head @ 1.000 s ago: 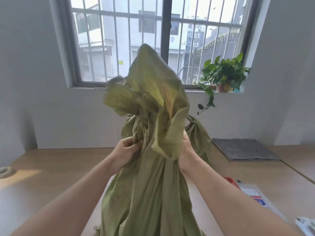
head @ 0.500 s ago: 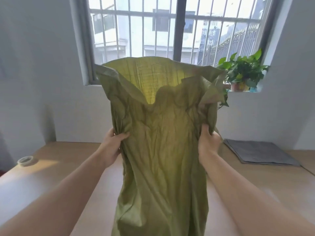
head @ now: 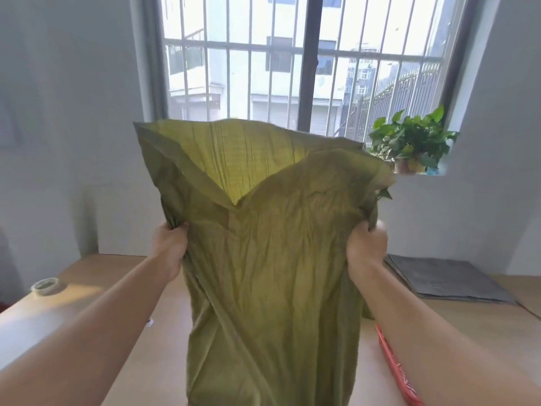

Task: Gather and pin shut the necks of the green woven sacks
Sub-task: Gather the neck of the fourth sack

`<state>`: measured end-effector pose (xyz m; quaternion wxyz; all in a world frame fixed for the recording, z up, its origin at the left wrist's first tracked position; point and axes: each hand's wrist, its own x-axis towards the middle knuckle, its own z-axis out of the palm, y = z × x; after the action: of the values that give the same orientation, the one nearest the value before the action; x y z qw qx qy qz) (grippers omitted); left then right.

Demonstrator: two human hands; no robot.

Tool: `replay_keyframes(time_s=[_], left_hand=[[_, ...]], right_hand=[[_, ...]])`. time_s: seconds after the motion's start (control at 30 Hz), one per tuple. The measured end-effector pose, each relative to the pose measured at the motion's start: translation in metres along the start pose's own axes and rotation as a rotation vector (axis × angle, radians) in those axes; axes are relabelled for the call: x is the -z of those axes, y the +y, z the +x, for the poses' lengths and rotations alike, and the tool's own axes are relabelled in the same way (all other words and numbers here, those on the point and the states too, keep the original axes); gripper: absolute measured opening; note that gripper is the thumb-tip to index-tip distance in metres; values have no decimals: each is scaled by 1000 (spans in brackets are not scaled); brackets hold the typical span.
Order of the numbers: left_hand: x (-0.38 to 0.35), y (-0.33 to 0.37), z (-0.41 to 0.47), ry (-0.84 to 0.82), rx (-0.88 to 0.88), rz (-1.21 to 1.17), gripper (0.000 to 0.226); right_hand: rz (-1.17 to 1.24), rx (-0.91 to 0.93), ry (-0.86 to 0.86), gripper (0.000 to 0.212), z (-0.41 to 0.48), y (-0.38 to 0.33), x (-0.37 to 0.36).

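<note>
A green woven sack hangs upright in front of me over the wooden table. Its mouth gapes at the top, with the sunlit inner side showing yellow. My left hand grips the sack's left edge below the mouth. My right hand grips the right edge at about the same height, with cloth bunched in its fist. The sack's lower part runs out of view at the bottom. No pin shows in either hand.
A roll of clear tape lies at the table's far left. A folded grey cloth lies at the back right. A red object lies under my right forearm. A potted plant stands on the barred window's sill.
One second ago both hands held the neck bunched together. They have since moved apart, and the sack's top is now spread wide with its mouth open.
</note>
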<state>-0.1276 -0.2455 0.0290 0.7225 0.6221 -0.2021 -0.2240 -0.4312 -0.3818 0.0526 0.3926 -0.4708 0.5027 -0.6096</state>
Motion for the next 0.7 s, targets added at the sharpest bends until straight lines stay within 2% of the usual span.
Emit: replay_keyframes(time_s=[0.07, 0.2, 0.43, 0.53, 0.7], left_hand=[[-1, 6, -3, -37, -4, -2, 41], [-6, 19, -11, -73, -52, -6, 39], [-16, 49, -10, -67, -61, -45, 18], [-16, 35, -16, -85, 4, -12, 28], [-8, 12, -21, -80, 64, -2, 41]], right_hand=[[66, -4, -69, 14, -3, -6, 0], [25, 46, -145, 22, -5, -17, -5], [48, 137, -27, 21, -6, -49, -6], [28, 94, -9, 19, -12, -30, -7], [-16, -33, -38, 34, -16, -7, -5]])
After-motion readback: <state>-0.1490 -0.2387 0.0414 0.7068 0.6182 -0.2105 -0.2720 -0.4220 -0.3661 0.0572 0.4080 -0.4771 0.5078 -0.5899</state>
